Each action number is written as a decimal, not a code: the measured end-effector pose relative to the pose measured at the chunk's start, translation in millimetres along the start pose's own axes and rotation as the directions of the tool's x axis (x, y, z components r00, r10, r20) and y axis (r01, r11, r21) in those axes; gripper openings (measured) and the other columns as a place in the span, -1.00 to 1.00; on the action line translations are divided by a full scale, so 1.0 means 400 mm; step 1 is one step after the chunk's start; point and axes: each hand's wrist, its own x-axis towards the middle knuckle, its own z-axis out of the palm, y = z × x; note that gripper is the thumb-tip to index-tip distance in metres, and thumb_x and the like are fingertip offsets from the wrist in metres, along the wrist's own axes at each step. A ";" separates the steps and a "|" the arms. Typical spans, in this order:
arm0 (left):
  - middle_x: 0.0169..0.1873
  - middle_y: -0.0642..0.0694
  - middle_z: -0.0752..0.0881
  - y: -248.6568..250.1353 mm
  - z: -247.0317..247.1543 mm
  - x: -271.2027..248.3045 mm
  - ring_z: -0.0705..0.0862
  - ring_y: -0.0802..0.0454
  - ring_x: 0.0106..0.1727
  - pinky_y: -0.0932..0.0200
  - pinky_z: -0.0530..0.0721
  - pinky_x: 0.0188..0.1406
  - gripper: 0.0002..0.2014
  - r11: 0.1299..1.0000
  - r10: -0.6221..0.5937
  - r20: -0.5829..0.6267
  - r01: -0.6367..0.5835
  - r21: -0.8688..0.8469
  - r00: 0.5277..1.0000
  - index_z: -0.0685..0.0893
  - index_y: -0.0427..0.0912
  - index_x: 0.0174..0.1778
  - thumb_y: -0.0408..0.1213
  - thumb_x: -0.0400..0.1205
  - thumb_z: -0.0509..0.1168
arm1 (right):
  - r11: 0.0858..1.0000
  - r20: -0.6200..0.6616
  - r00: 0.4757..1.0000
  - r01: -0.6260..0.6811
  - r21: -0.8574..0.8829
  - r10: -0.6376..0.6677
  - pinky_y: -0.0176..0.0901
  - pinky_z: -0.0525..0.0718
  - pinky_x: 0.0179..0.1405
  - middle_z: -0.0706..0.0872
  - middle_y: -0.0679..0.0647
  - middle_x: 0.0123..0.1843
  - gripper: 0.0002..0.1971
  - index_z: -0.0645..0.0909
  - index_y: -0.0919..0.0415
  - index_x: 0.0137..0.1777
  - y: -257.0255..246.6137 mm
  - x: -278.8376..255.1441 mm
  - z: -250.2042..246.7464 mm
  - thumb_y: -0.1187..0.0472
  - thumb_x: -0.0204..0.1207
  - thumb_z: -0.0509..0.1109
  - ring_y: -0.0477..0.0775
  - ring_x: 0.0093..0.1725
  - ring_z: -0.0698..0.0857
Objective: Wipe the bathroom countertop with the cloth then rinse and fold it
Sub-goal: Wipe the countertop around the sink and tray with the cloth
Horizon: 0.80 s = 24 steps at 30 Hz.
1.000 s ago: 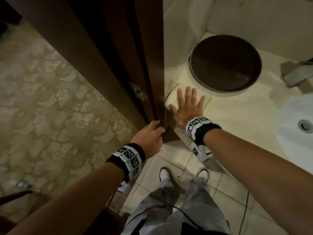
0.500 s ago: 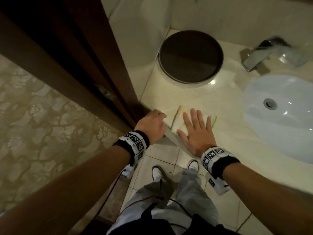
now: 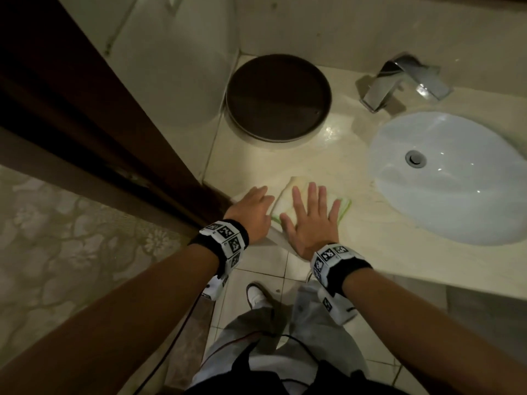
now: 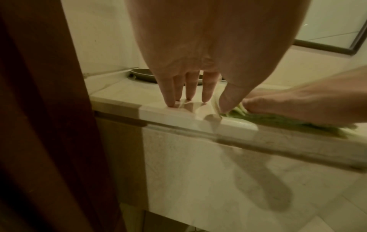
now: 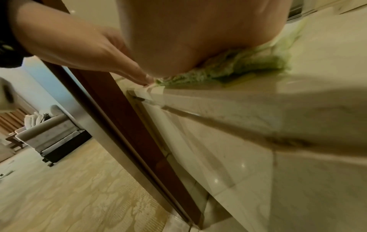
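We find no readable text, brand, number or sign in any of the three views. The only printed marks are the black-and-white square code patterns on the left wristband and on the right wristband in the head view; these are coded tags, not letters or digits, and we cannot read anything from them. The white block under the right wrist carries one more such pattern, likewise unreadable to us.
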 end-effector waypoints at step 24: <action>0.69 0.03 -0.25 0.113 0.006 0.107 -0.23 -0.10 0.70 -0.25 -0.06 0.63 -0.15 0.975 0.040 0.215 -0.086 0.206 0.976 -0.09 0.10 0.70 0.26 0.60 0.20 | 0.999 -0.010 1.000 0.003 0.036 -0.003 0.30 -0.32 0.63 -0.39 0.03 0.72 -0.32 -0.31 -0.17 0.69 0.253 -0.060 -0.013 -0.37 0.64 -0.28 0.10 0.68 -0.39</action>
